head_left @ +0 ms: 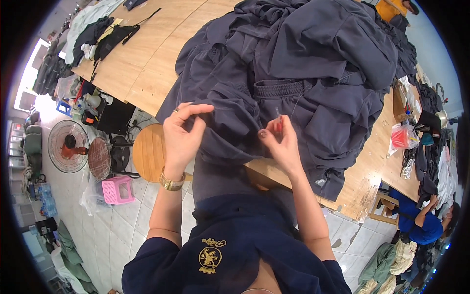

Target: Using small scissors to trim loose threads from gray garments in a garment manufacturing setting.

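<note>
A large heap of dark grey garments (pixel 338 44) covers the middle of the wooden table, with a gathered elastic waistband (pixel 279 89) showing near its front. My left hand (pixel 182 134) is raised at the heap's near left edge; its index finger points right, apart from the thumb, and nothing shows between them. In my right hand (pixel 284 144), a small slim tool (pixel 278 117) with a red part and a pale, narrow tip is pinched between thumb and fingers, just below the waistband. Its exact kind is too small to tell. Loose threads (pixel 299 105) lie on the cloth beside it.
The wooden table (pixel 152 59) stretches to the far left, where a black bag (pixel 115 41) lies. On the left floor stand a fan (pixel 69 142), a round wooden stool (pixel 149 146) and a pink stool (pixel 118 190). A person in blue (pixel 421 220) sits at the right.
</note>
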A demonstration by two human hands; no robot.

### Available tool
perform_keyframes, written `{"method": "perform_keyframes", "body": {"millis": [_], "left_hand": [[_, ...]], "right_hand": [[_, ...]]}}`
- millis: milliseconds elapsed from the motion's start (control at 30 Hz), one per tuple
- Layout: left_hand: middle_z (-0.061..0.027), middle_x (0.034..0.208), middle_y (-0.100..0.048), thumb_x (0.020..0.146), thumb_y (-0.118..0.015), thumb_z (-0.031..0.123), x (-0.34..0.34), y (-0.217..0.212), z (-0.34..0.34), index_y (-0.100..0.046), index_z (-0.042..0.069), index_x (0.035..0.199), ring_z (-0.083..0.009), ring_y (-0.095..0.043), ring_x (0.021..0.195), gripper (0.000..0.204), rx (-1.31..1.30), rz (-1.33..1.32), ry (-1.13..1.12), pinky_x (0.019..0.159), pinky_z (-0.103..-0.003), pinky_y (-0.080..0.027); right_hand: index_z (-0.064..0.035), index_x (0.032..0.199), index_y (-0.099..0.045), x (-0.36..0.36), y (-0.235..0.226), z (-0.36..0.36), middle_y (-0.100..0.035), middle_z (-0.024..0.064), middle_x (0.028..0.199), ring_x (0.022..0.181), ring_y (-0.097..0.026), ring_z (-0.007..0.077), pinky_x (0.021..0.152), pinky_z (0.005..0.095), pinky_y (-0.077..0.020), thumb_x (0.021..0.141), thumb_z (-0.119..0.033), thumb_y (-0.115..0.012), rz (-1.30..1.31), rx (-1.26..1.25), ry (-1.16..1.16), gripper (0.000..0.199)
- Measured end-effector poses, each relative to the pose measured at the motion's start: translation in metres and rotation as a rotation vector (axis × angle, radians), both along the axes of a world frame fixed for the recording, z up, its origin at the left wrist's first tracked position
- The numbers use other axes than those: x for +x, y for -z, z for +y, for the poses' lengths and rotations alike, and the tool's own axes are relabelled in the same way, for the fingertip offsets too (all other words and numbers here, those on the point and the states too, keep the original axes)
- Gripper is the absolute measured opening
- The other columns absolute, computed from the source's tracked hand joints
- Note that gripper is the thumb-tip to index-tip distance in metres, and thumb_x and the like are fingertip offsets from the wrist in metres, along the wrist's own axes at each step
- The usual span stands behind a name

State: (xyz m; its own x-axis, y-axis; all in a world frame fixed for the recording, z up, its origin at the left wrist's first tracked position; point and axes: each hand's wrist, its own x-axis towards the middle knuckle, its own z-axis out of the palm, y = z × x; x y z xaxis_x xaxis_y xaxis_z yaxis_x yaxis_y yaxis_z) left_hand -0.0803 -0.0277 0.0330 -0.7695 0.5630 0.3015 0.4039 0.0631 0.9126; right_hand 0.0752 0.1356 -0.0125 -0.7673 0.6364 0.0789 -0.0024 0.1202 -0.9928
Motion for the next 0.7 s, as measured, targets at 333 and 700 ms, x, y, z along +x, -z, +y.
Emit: {"method": "perform_keyframes", "body": {"millis": [333,700], "left_hand": [[-0.0179,0.129,-0.048,0.063,-0.046,-0.008,0.051,0.014,-0.016,-0.050,-0.002,0.125,-0.0333,-0.047,0.118,0.063,-0.344,0.397,0.020,0.100,-0.037,-0.036],[-0.0227,0.138,-0.025,0.063,-0.049,-0.013,0.093,0.033,-0.024,-0.035,-0.005,0.133,-0.0322,-0.049,0.104,0.072,-0.333,0.294,0.124,0.094,-0.037,-0.041]], "right_hand": [[-0.0111,0.080,-0.039,0.004,0.007,0.000,-0.052,-0.0003,0.081,0.068,-0.052,0.0057,0.059,0.0215,-0.0473,0.087,0.000,-0.059,0.250,-0.661,-0.018,0.024],[-0.0115,0.082,-0.041,0.009,-0.002,0.007,-0.053,-0.0002,0.083,0.076,-0.057,0.0089,0.066,0.0254,-0.0539,0.091,-0.002,-0.055,0.503,-0.995,0.007,0.020]]}}
